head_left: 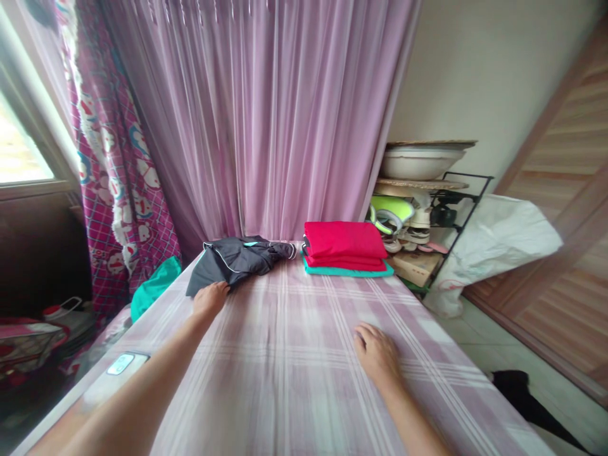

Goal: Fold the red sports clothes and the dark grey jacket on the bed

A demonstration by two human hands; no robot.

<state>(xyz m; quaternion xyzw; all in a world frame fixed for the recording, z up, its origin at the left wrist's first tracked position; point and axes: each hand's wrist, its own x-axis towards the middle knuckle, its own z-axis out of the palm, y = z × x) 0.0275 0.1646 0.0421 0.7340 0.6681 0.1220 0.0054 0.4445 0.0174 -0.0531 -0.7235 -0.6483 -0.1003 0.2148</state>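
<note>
Room clutter: curtains and window at left, loaded rack and wooden door (555, 215) at right.
Lilac curtain (304, 114) hangs behind the far end; cartoon-print curtain (118, 164) beside it, next to the bright window (19, 136). Phone (121, 363) lies lens-side up by the left edge, partly hidden. Black-framed rack (460, 228) carries a pale basin (422, 164) with a flat board (432, 144) over it, a lime visor (393, 208), shoes (417, 235) and a cardboard box (415, 267) low down. White sack (503, 234) sits just beside the rack, near the door.
</note>
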